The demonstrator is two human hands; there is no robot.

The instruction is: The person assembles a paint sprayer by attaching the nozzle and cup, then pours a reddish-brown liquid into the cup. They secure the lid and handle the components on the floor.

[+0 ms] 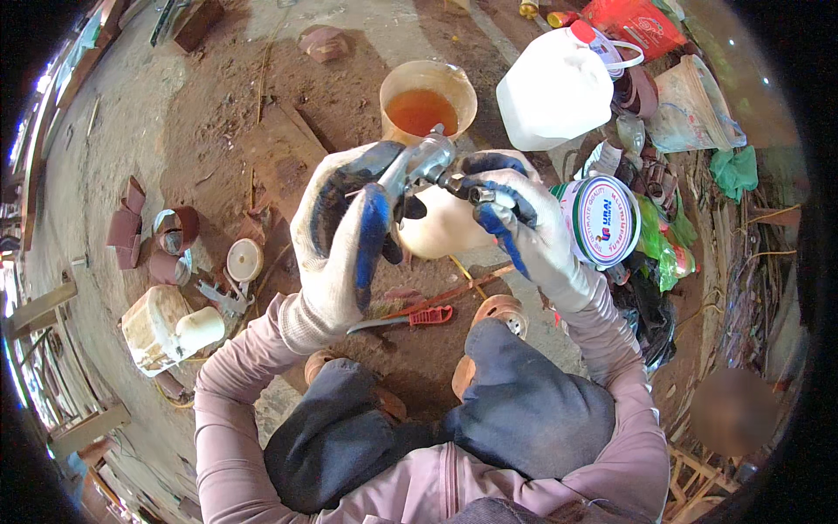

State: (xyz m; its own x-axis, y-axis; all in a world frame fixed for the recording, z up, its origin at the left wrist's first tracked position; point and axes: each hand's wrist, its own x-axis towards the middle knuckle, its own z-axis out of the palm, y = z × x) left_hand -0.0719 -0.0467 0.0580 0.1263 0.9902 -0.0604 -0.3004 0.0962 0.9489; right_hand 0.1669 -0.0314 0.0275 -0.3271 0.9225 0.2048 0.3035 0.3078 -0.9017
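Both hands wear white gloves with blue-black coated palms. My left hand [340, 227] is wrapped round a silver spray gun [426, 159], raised in front of me. My right hand [524, 210] pinches a small metal coupler [480, 195] at the gun's dark fitting, right of its body. Whether the coupler is fully seated cannot be made out. Beyond the gun stands a pale bucket [394, 87] with orange-brown liquid [422, 112] in it. A cream rounded surface [443, 229] shows below the gun, partly hidden by my hands.
A white jug [554, 92] and a paint can [604, 220] stand to the right, near plastic bags and a clear tub [697, 109]. A red-handled blade [429, 316] lies before my feet. Sandpaper strips [127, 223], a tape roll [244, 260] and a cut-open container [157, 327] lie left.
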